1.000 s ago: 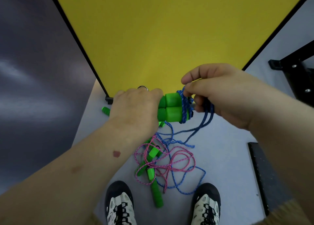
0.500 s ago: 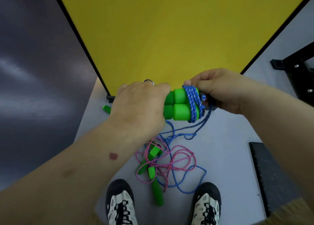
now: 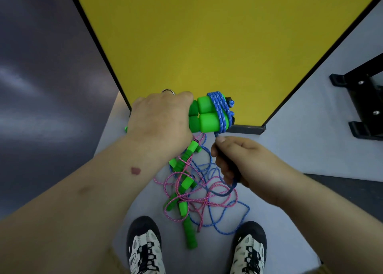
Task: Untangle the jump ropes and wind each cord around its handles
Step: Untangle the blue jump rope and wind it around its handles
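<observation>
— Between the two hands, what is gripped?
— Fingers of the left hand [image 3: 159, 116] are curled round a pair of bright green foam handles [image 3: 204, 116], held side by side; several turns of blue braided cord [image 3: 219, 108] wrap their right end. The right hand [image 3: 238, 162], just below and nearer, pinches that same blue cord in clenched fingers.
— And beyond the hands?
— Below them on the pale grey floor [image 3: 290, 149] lies a tangle: pink braided cord [image 3: 199, 199] crossing loose blue loops, with more green handles [image 3: 189, 234] among them. Two black-and-white shoes [image 3: 145, 246] stand nearest. A yellow panel [image 3: 196, 35] rises at the far side.
</observation>
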`<state>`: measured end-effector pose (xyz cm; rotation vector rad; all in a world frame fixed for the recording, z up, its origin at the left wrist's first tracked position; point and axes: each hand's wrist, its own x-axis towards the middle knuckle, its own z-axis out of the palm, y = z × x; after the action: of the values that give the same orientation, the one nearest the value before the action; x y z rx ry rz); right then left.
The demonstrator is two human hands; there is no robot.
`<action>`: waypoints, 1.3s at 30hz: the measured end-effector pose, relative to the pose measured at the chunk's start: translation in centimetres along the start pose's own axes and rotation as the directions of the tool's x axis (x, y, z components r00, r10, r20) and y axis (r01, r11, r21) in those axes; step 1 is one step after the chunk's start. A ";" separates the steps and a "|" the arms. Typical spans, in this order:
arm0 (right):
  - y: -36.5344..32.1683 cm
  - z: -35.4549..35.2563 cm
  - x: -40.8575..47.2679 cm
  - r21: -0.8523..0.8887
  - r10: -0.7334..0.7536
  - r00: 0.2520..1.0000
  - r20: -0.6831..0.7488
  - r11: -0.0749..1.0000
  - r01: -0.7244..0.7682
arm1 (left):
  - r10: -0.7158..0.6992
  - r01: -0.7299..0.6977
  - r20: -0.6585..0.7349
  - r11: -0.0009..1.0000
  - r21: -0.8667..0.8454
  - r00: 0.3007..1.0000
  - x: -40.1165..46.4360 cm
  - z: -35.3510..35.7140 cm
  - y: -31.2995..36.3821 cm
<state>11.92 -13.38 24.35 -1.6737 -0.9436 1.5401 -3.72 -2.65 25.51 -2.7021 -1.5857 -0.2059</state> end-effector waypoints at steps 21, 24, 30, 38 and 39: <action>-8.9 -3.8 0.2 -0.696 -0.226 0.971 -0.083 0.710 0.106 | 0.104 -0.106 0.026 0.991 0.078 0.994 -0.9 -0.7 1.4; -9.2 -4.5 1.3 -0.711 -0.266 0.960 -0.087 0.691 0.127 | 0.131 -0.131 -0.001 0.987 0.091 0.991 -1.0 -0.9 1.6; -8.8 -5.7 3.5 -0.500 -0.274 0.960 -0.054 0.840 0.211 | 0.166 -0.163 -0.031 0.982 0.096 0.986 -1.0 -1.3 1.6; -5.3 -5.6 4.7 -0.162 -0.106 0.994 0.025 0.981 0.109 | 0.164 -0.163 -0.114 0.987 0.019 0.980 -0.9 -1.4 1.5; -4.9 -5.4 4.6 -0.214 -0.111 0.994 0.010 0.971 0.111 | 0.154 -0.155 -0.122 0.988 0.003 0.981 -0.8 -1.4 1.4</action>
<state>17.17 -6.95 26.62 -1.7360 -1.2174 1.4027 -3.07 -4.16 26.85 -2.7422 -1.3395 -0.3665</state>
